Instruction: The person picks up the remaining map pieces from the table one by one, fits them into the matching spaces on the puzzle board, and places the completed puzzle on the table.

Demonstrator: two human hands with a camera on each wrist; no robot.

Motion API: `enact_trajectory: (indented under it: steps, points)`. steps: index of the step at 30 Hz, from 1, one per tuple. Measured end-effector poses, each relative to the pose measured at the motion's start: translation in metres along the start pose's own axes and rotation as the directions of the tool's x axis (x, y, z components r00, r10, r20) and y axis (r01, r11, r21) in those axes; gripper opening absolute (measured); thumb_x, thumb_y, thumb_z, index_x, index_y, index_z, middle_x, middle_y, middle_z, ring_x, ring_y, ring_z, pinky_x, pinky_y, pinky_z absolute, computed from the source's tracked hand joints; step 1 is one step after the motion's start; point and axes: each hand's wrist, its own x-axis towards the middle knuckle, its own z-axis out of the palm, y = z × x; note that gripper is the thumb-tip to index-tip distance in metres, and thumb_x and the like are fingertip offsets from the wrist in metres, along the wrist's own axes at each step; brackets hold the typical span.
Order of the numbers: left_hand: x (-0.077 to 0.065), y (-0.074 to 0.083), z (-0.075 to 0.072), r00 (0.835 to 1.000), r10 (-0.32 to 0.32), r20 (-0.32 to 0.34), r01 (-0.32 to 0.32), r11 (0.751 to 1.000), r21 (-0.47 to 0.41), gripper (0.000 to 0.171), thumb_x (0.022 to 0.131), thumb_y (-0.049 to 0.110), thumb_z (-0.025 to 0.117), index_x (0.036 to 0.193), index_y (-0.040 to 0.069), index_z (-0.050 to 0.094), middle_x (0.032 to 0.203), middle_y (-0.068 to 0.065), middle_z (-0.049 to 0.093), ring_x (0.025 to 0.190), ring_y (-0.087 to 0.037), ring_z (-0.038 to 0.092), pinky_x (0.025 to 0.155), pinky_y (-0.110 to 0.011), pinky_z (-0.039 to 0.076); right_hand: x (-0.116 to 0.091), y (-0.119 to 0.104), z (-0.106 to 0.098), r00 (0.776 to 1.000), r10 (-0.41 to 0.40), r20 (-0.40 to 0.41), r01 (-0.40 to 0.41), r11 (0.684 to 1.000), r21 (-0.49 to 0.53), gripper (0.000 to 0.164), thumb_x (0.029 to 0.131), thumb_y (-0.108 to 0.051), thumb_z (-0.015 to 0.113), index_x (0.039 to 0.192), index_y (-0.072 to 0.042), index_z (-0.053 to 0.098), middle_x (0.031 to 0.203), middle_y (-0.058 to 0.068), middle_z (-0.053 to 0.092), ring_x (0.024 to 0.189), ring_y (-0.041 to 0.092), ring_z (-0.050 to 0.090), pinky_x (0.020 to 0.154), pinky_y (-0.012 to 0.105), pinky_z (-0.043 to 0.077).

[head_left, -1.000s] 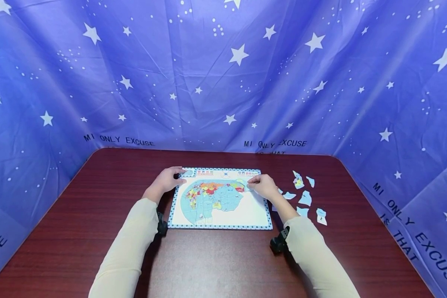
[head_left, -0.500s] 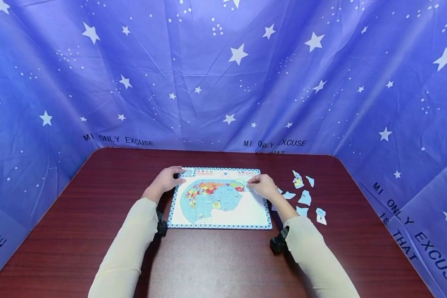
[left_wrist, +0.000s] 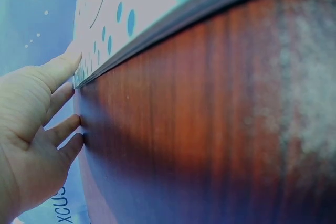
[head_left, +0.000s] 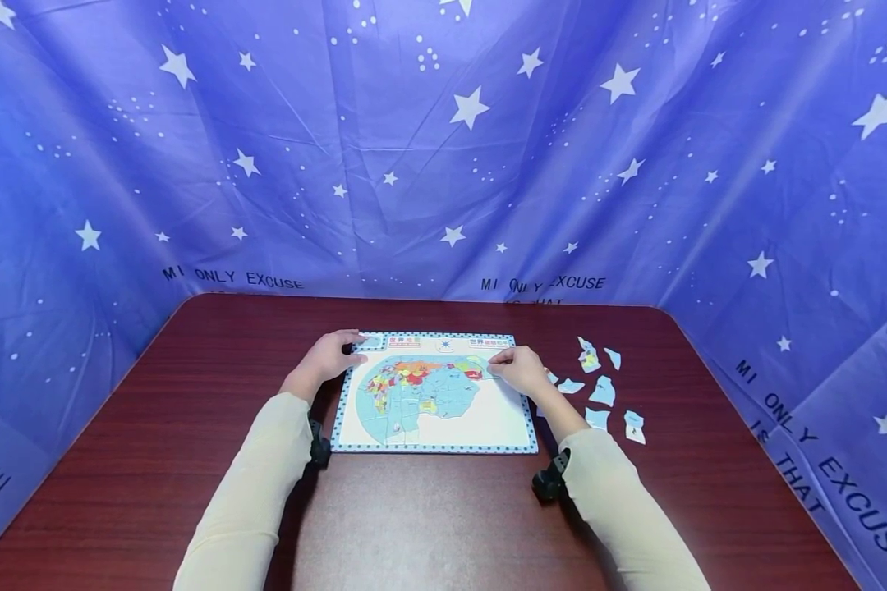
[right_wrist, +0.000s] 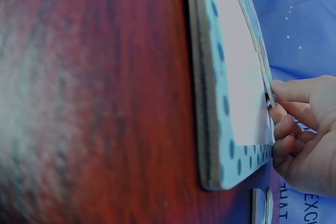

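A world map jigsaw board (head_left: pixel 480 431) with a blue dotted border lies flat on the table. Its left and upper map area is filled with coloured pieces, while the lower right shows bare white. My left hand (head_left: pixel 327 356) rests at the board's upper left corner, thumb on the border and fingers spread along the edge, as the left wrist view shows. Over the right end of the map, my right hand (head_left: pixel 521 371) pinches a puzzle piece (right_wrist: pixel 270 97) between thumb and forefinger. Most of that piece is hidden by the fingers in the head view.
Several loose puzzle pieces (head_left: pixel 602 391) lie right of the board, some partly behind the right forearm. The dark red wooden table (head_left: pixel 429 517) ends at the back against a blue curtain (head_left: pixel 384 222) with white stars.
Both hands stay in nearly the same place on the board, the right still pinching its piece. The whole head view has shifted very slightly.
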Motion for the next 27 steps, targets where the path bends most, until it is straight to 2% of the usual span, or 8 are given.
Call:
enact_trajectory:
  steps: [5, 9, 13, 23, 27]
  points:
    - [-0.0002, -0.0004, -0.0016, 1.0, 0.02, -0.002, -0.02, 1.0, 0.018, 0.049, 0.092, 0.023, 0.06, 0.136, 0.005, 0.049, 0.15, -0.016, 0.034, 0.139, -0.036, 0.027, 0.111, -0.05, 0.03, 0.0, 0.0004, 0.0018, 1.0, -0.02, -0.013, 0.02, 1.0, 0.012, 0.017, 0.086, -0.022, 0.067, 0.096, -0.009, 0.073, 0.093, 0.007, 0.069, 0.079, 0.017, 0.058, 0.07, 0.03, 0.043]
    - [-0.0006, 0.0004, -0.0021, 1.0, 0.022, 0.0, -0.022, 0.999, 0.026, 0.049, 0.092, 0.023, 0.06, 0.136, 0.005, 0.049, 0.15, -0.017, 0.034, 0.139, -0.037, 0.027, 0.111, -0.05, 0.03, 0.0007, 0.0009, 0.0035, 1.0, -0.019, -0.017, 0.02, 0.999, 0.032, 0.018, 0.086, -0.021, 0.067, 0.097, -0.008, 0.073, 0.088, 0.005, 0.067, 0.075, 0.016, 0.054, 0.066, 0.025, 0.039]
    - [-0.0012, 0.0003, -0.0017, 1.0, 0.017, -0.001, -0.017, 1.0, 0.02, 0.049, 0.092, 0.023, 0.06, 0.136, 0.005, 0.049, 0.15, -0.016, 0.033, 0.139, -0.036, 0.027, 0.11, -0.05, 0.031, 0.001, 0.0014, 0.0042, 1.0, -0.022, -0.019, 0.022, 0.999, 0.043, 0.018, 0.086, -0.02, 0.066, 0.097, -0.008, 0.073, 0.088, 0.006, 0.066, 0.074, 0.016, 0.052, 0.063, 0.024, 0.04]
    - [-0.002, -0.0003, -0.0006, 1.0, 0.025, -0.008, -0.025, 0.999, 0.024, 0.049, 0.092, 0.023, 0.061, 0.136, 0.006, 0.049, 0.15, -0.016, 0.034, 0.139, -0.037, 0.028, 0.11, -0.05, 0.031, -0.0003, 0.0015, 0.0047, 1.0, -0.014, -0.022, 0.015, 0.999, 0.037, 0.018, 0.085, -0.021, 0.067, 0.097, -0.008, 0.073, 0.094, 0.007, 0.068, 0.078, 0.017, 0.054, 0.068, 0.025, 0.04]
    - [-0.0026, 0.0002, -0.0004, 1.0, 0.021, -0.013, -0.021, 1.0, 0.008, 0.049, 0.092, 0.023, 0.061, 0.136, 0.005, 0.049, 0.15, -0.016, 0.034, 0.139, -0.036, 0.029, 0.11, -0.05, 0.032, -0.0008, 0.0017, 0.0036, 1.0, -0.024, -0.002, 0.024, 0.999, 0.036, 0.019, 0.085, -0.02, 0.067, 0.098, -0.007, 0.073, 0.087, 0.005, 0.065, 0.076, 0.016, 0.052, 0.067, 0.025, 0.039]
